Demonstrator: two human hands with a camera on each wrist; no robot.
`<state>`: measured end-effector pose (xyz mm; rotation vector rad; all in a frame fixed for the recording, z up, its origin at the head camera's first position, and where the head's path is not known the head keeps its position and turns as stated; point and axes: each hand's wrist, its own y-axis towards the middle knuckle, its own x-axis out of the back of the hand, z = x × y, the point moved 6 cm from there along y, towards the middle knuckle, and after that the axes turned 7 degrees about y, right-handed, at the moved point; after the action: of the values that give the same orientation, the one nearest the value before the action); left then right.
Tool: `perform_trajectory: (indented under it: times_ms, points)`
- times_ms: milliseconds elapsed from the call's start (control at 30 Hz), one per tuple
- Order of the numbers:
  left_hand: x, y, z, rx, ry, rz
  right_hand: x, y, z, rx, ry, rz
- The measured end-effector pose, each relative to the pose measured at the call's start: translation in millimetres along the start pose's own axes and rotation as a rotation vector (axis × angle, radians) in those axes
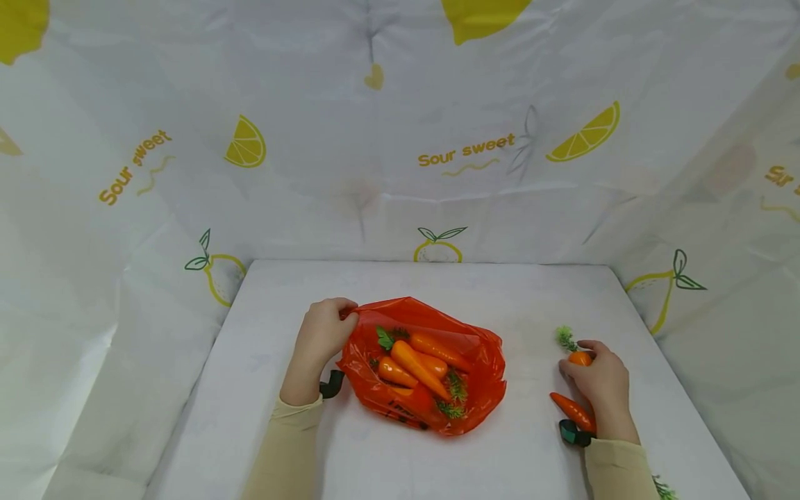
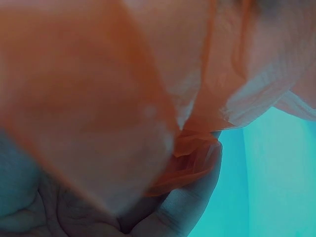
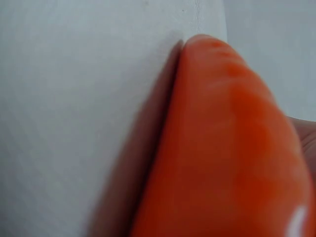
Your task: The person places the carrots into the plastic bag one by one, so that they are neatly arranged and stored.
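Note:
My left hand (image 1: 325, 330) grips the left rim of a red plastic bag (image 1: 487, 403), thumb and fingers closed on the film. In the left wrist view the crumpled bag (image 2: 133, 89) hides much of that hand. Several orange carrots (image 1: 412, 361) with green tops lie inside the bag's wide mouth. Over on the right, my right hand (image 1: 603, 378) holds a carrot (image 1: 580, 358) near its leafy top, covering most of its body. A second, redder carrot (image 1: 571, 411) lies beside the right wrist. One carrot (image 3: 222, 138) fills much of the right wrist view, very close.
A white table (image 1: 519, 292) lies under everything, with a lemon-printed white sheet (image 1: 350, 160) hanging behind and at both sides. Green leaves (image 1: 664, 489) show by the right sleeve at the bottom edge. Each wrist wears a dark strap (image 1: 575, 434).

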<state>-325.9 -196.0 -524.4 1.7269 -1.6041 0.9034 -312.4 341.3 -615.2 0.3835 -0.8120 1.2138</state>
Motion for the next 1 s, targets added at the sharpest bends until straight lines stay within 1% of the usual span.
perform_trajectory:
  times_ms: [400,567,867,1000]
  points:
    - [0.3,-0.8,-1.3,0.001,-0.003,0.007,2.4,-5.1,6.6,-0.038,-0.013,0.016]
    - [0.0,-0.2,-0.9,-0.002,-0.001,0.005,4.4,-5.8,6.9,-0.050,0.006,0.025]
    - [-0.2,0.0,-0.5,0.001,0.000,0.004,9.9,-3.8,14.9,-0.025,0.038,-0.001]
    - [-0.6,0.3,-0.3,0.005,-0.002,0.010,14.6,-4.6,24.1,0.014,0.043,-0.026]
